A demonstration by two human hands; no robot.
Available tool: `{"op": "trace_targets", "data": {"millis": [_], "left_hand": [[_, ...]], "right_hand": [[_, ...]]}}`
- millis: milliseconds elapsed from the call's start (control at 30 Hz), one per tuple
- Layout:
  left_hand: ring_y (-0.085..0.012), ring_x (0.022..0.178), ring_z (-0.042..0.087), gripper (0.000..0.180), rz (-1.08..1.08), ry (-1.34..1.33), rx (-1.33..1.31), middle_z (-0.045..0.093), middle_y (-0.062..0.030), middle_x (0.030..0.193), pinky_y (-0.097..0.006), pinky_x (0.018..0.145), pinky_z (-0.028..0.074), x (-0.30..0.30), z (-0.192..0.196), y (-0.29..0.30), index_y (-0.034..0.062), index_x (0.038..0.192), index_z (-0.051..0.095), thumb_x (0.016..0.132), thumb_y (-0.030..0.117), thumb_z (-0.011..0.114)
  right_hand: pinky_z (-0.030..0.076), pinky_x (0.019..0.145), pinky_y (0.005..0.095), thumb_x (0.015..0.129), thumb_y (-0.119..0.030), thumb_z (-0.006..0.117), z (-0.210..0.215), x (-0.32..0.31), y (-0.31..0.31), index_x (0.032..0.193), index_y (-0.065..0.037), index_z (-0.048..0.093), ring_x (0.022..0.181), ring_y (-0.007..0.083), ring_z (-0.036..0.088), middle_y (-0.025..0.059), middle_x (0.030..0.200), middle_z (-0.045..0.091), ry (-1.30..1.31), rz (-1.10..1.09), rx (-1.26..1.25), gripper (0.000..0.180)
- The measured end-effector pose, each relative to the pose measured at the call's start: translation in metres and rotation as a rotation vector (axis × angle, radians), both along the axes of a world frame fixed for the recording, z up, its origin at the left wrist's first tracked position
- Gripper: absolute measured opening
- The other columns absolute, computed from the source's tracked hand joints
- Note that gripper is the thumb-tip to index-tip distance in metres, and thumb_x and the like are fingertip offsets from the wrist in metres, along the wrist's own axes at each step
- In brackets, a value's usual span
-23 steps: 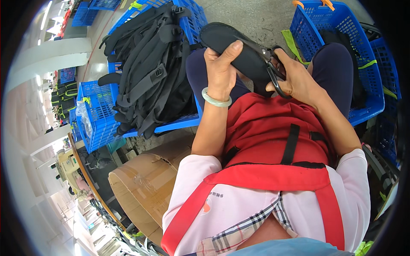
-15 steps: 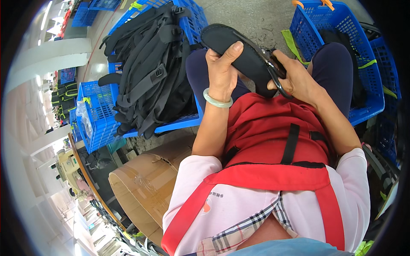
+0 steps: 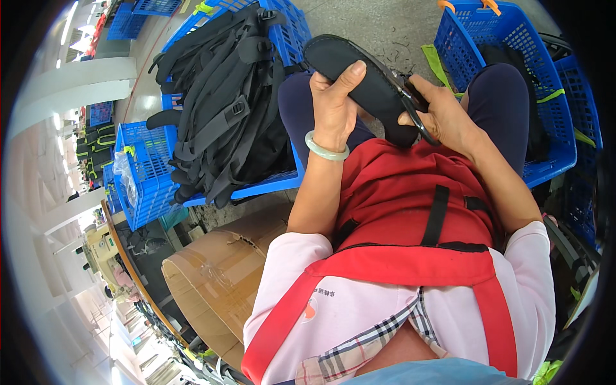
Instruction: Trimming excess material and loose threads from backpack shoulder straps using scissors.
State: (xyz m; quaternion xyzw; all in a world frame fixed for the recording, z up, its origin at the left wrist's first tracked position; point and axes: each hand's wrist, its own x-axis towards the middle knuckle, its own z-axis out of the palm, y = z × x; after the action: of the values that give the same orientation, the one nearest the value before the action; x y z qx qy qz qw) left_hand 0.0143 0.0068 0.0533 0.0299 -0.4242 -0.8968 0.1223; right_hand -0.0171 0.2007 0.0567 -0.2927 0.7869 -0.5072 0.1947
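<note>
A long black padded strap [image 3: 357, 76] slants across the space above my lap, its rounded end up at the left. My left hand [image 3: 339, 102] grips it by the edge, thumb pressed flat on its face and the other fingers behind. My right hand [image 3: 446, 119] is closed round a pair of dark-handled scissors [image 3: 423, 122] along the strap's right edge. One handle loop shows below the thumb; the blades are mostly hidden against the strap, so whether they are apart cannot be made out.
To the left, a blue crate [image 3: 260, 191] is heaped with black straps [image 3: 215, 122] with buckles. A smaller blue crate [image 3: 138, 173] stands beyond it. On the right is another blue crate [image 3: 545, 168] holding dark pieces. A cardboard box [image 3: 215, 269] sits by my left elbow.
The right thumb and the scissors have shifted very slightly at the strap's edge. The left hand keeps the same hold.
</note>
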Motion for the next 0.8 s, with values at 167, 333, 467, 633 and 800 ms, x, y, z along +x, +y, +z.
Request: {"op": "trace_targets", "data": {"millis": [167,333,467,633,800], "left_hand": [[-0.0115,0.076,0.062,0.011,-0.035,-0.024,-0.020,0.067,-0.0032,0.085,-0.026,0.072,0.050,0.002,0.000,0.002,0.0030,0.090,0.066,0.081,0.001,0.071],[-0.0113,0.077,0.062,0.013,-0.048,-0.023,0.008,0.067,-0.0035,0.087,-0.027,0.073,0.051,0.003,-0.003,0.006,0.0022,0.092,0.065,0.081,0.000,0.070],[-0.0120,0.078,0.062,0.012,0.023,-0.039,-0.026,0.067,-0.0028,0.088,-0.027,0.073,0.051,-0.003,-0.003,0.008,0.0027,0.092,0.065,0.081,0.000,0.070],[-0.0160,0.085,0.064,0.011,0.074,-0.036,0.214,0.067,-0.0046,0.089,-0.031,0.079,0.053,-0.022,0.006,-0.043,0.0046,0.096,0.064,0.086,0.005,0.066],[-0.0187,0.085,0.065,0.010,0.118,-0.063,0.387,0.067,-0.0064,0.091,-0.033,0.082,0.054,-0.030,-0.002,-0.063,0.0047,0.096,0.064,0.087,0.009,0.066]], "right_hand": [[0.043,0.059,0.0374,0.076,-0.043,0.075,-0.002,-0.002,0.001,0.094,0.001,0.049,0.060,0.0307,0.050,0.0172,0.068,0.055,0.023,0.000,0.012,0.054],[0.042,0.060,0.0339,0.080,-0.041,0.073,-0.001,-0.005,0.004,0.095,0.002,0.054,0.066,0.0169,0.048,0.0123,0.069,0.052,-0.035,0.029,-0.062,0.049],[0.040,0.056,0.0290,0.086,-0.040,0.068,-0.010,-0.011,0.002,0.093,0.001,0.056,0.063,0.0126,0.046,0.0042,0.068,0.053,-0.145,0.033,-0.114,0.044],[0.034,0.043,0.0194,0.090,-0.047,0.060,-0.036,-0.023,0.020,0.079,-0.009,0.054,0.046,0.0041,0.047,-0.0027,0.060,0.051,-0.469,-0.113,-0.183,0.040],[0.038,0.046,0.0190,0.090,-0.050,0.059,-0.053,-0.028,0.030,0.080,-0.008,0.055,0.051,0.0045,0.050,-0.0020,0.066,0.054,-0.491,-0.121,-0.194,0.043]]}}
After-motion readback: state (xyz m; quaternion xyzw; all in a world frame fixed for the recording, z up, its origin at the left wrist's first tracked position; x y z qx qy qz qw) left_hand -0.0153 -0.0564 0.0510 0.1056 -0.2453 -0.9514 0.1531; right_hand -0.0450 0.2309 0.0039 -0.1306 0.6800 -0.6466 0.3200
